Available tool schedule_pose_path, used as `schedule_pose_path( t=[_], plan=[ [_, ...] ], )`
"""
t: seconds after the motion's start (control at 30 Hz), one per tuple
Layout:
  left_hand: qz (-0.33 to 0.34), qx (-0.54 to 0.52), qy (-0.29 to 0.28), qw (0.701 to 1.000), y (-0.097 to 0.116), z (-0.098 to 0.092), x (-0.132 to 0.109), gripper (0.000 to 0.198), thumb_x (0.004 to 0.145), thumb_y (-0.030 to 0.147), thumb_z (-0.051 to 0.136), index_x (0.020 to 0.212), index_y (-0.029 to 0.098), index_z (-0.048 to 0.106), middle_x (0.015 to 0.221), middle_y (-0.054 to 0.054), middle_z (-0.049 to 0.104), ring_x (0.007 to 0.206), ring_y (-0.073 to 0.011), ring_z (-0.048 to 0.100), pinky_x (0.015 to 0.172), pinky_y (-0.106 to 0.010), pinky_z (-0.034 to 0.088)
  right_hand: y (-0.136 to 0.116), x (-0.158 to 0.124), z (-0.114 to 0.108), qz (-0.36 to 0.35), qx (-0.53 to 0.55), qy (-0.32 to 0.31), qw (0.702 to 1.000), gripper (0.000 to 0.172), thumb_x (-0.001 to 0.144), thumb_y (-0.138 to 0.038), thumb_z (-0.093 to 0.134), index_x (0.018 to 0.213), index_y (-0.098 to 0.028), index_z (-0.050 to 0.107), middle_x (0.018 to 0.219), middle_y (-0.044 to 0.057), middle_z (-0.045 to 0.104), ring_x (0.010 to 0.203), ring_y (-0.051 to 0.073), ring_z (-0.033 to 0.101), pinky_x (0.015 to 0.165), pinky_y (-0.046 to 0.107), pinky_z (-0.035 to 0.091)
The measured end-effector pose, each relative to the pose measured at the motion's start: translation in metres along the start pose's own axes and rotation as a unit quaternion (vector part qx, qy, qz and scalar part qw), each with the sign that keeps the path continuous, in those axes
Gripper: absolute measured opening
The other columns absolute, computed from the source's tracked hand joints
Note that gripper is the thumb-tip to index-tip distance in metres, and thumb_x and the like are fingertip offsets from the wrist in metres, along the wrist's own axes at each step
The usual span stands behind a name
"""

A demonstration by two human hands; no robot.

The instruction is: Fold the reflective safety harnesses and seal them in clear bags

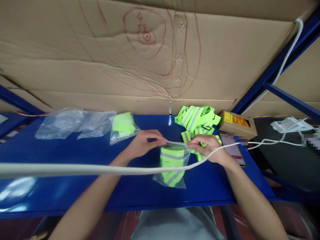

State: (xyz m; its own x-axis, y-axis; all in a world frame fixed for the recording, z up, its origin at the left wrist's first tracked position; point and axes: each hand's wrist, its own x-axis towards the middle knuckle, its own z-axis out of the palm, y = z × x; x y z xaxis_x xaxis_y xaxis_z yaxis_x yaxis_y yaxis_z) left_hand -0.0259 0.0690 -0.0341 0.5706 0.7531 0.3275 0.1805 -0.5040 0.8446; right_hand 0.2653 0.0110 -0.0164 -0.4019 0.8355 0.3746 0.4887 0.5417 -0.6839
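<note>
A clear plastic bag (187, 159) hangs upright between my hands over the blue table. Inside it sits a folded neon-yellow reflective strap (172, 163) with grey stripes. My left hand (147, 141) pinches the top left corner of the bag between thumb and fingers. At the opposite top corner, my right hand (207, 146) grips the bag's edge the same way. Behind my right hand lies a loose heap of reflective straps (197, 116) with black buckles. A second bagged strap (123, 125) rests on the table beyond my left hand.
Several clear bags (62, 123) lie at the back left of the blue table (135, 193). A cardboard box (238, 125) and a phone (233, 148) are on the right. One white cable (75, 169) crosses in front of my forearms. Cardboard (140, 76) walls the back.
</note>
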Motion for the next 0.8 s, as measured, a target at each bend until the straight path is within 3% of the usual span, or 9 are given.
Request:
schedule_pose_path(
  t=[0.17, 0.23, 0.33, 0.43, 0.53, 0.6, 0.63, 0.8],
  plan=[
    [-0.007, 0.012, 0.010, 1.000, 0.006, -0.007, 0.000, 0.022, 0.090, 0.038, 0.074, 0.090, 0.018, 0.082, 0.086, -0.009, 0.077, 0.077, -0.0155, 0.069, 0.068, -0.024, 0.054, 0.003, 0.000, 0.006, -0.044, 0.000, 0.019, 0.999, 0.022, 0.101, -0.034, 0.060, 0.096, -0.019, 0.075, 0.084, 0.006, 0.075, 0.070, 0.015, 0.068, 0.062, 0.025, 0.050],
    [-0.011, 0.031, 0.047, 0.998, 0.014, -0.015, -0.002, 0.022, 0.089, 0.038, 0.074, 0.087, 0.018, 0.081, 0.085, -0.008, 0.076, 0.069, -0.0137, 0.067, 0.061, -0.023, 0.053, 0.005, 0.001, 0.009, -0.047, 0.004, 0.033, 0.998, 0.022, 0.103, -0.034, 0.058, 0.110, -0.020, 0.073, 0.090, 0.006, 0.075, 0.071, 0.015, 0.068, 0.066, 0.026, 0.053],
    [-0.029, 0.065, 0.146, 0.987, 0.029, -0.037, -0.006, 0.022, 0.088, 0.039, 0.074, 0.086, 0.017, 0.079, 0.084, -0.006, 0.074, 0.054, -0.0097, 0.061, 0.048, -0.021, 0.049, 0.007, 0.000, 0.012, -0.033, 0.002, 0.035, 0.999, 0.027, 0.103, -0.034, 0.057, 0.123, -0.020, 0.069, 0.090, 0.006, 0.073, 0.070, 0.015, 0.067, 0.067, 0.028, 0.055],
    [-0.024, 0.155, 0.271, 0.950, 0.041, -0.067, -0.013, 0.020, 0.090, 0.038, 0.073, 0.091, 0.018, 0.077, 0.084, -0.003, 0.072, 0.055, -0.0102, 0.063, 0.051, -0.022, 0.052, 0.006, -0.002, 0.017, -0.032, -0.026, 0.012, 0.999, 0.026, 0.103, -0.033, 0.057, 0.122, -0.021, 0.069, 0.098, 0.008, 0.074, 0.081, 0.018, 0.070, 0.075, 0.031, 0.057],
    [0.032, 0.325, 0.379, 0.866, 0.037, -0.089, -0.025, 0.020, 0.093, 0.036, 0.069, 0.097, 0.018, 0.077, 0.093, -0.004, 0.072, 0.076, -0.0138, 0.068, 0.069, -0.027, 0.058, 0.003, -0.005, 0.022, -0.050, -0.071, -0.009, 0.996, 0.025, 0.104, -0.032, 0.055, 0.123, -0.023, 0.068, 0.105, 0.010, 0.074, 0.093, 0.022, 0.071, 0.086, 0.036, 0.057],
    [0.060, 0.418, 0.388, 0.819, 0.023, -0.095, -0.036, 0.021, 0.096, 0.035, 0.065, 0.101, 0.018, 0.076, 0.102, -0.007, 0.071, 0.094, -0.0180, 0.067, 0.086, -0.033, 0.058, 0.003, -0.006, 0.027, -0.063, -0.086, -0.023, 0.994, 0.024, 0.105, -0.031, 0.054, 0.122, -0.022, 0.068, 0.106, 0.010, 0.075, 0.096, 0.022, 0.071, 0.088, 0.037, 0.057],
    [0.065, 0.444, 0.375, 0.811, 0.013, -0.096, -0.043, 0.022, 0.097, 0.034, 0.063, 0.101, 0.017, 0.076, 0.104, -0.008, 0.071, 0.100, -0.0199, 0.066, 0.092, -0.036, 0.057, 0.004, -0.007, 0.029, -0.069, -0.088, -0.031, 0.993, 0.024, 0.105, -0.031, 0.054, 0.122, -0.022, 0.068, 0.106, 0.009, 0.075, 0.096, 0.022, 0.071, 0.087, 0.037, 0.057],
    [-0.015, 0.448, 0.271, 0.852, -0.028, -0.094, -0.079, 0.029, 0.100, 0.039, 0.053, 0.099, 0.019, 0.074, 0.115, -0.012, 0.067, 0.111, -0.0254, 0.066, 0.103, -0.044, 0.053, 0.015, -0.008, 0.040, -0.070, -0.096, -0.075, 0.990, 0.022, 0.105, -0.031, 0.053, 0.117, -0.022, 0.070, 0.105, 0.009, 0.075, 0.094, 0.023, 0.072, 0.084, 0.038, 0.057]
  ],
)
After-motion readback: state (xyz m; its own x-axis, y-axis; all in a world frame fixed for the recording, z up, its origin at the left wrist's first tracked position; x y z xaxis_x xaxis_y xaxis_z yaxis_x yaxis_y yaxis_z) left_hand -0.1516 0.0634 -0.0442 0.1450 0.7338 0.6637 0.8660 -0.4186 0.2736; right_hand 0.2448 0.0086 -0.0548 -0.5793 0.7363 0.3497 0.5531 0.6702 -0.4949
